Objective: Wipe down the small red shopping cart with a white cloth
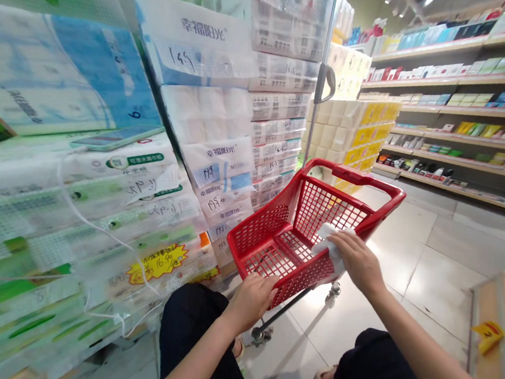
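Note:
A small red plastic shopping cart [299,289] with lattice walls stands in front of me on metal legs and casters. My left hand [252,300] is closed over the near left part of its rim. Against the right part of the near rim, my right hand [355,256] presses a crumpled white cloth [326,246], or perhaps a tissue; which one I cannot tell. The cloth drapes over the rim, partly inside the basket and partly outside. Nothing lies on the visible basket floor.
Stacked tissue packs [215,114] rise on the left, with a phone [117,138] and a white cable [97,225] on the nearest pile. Yellow-and-white packs [369,132] stand behind the cart. Stocked shelves [478,110] line the right. A wooden display edge [481,360] is at lower right.

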A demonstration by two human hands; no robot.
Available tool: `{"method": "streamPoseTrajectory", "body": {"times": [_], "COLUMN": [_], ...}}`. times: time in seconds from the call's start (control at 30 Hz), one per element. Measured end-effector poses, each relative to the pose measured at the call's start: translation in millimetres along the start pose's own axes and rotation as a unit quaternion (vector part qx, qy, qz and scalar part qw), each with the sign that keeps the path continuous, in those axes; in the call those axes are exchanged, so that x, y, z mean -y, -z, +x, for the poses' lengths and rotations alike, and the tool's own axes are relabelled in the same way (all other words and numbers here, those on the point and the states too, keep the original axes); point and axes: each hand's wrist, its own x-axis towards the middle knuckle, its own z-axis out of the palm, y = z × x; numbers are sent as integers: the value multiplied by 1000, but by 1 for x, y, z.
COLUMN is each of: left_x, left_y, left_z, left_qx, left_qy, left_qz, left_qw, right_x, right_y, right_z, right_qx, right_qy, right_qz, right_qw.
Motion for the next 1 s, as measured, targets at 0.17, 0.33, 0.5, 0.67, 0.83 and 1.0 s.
{"method": "streamPoseTrajectory", "body": {"times": [0.17, 0.33, 0.5, 0.67, 0.83, 1.0], "left_x": [-12, -14, 32, 72, 60, 42], "left_y": [-6, 10, 42, 34, 15, 8], "left_z": [3, 5, 14, 18, 17, 20], "left_qx": [2, 32, 35, 38, 35, 28], "left_qy": [6, -15, -104, -92, -53, -43], "left_qz": [10, -8, -2, 36, 50, 46], "left_qw": [1000, 999, 994, 994, 997, 998], "right_x": [81, 77, 19, -1, 31, 88], "right_y": [-11, -5, 2, -1, 0, 8], "right_z": [-12, -15, -13, -14, -19, -35], "right_qx": [25, 51, 46, 47, 58, 55], "right_qy": [57, 105, 52, -11, -41, -33], "right_qz": [63, 83, 6, 14, 52, 95], "right_qw": [996, 990, 998, 999, 996, 993]}}
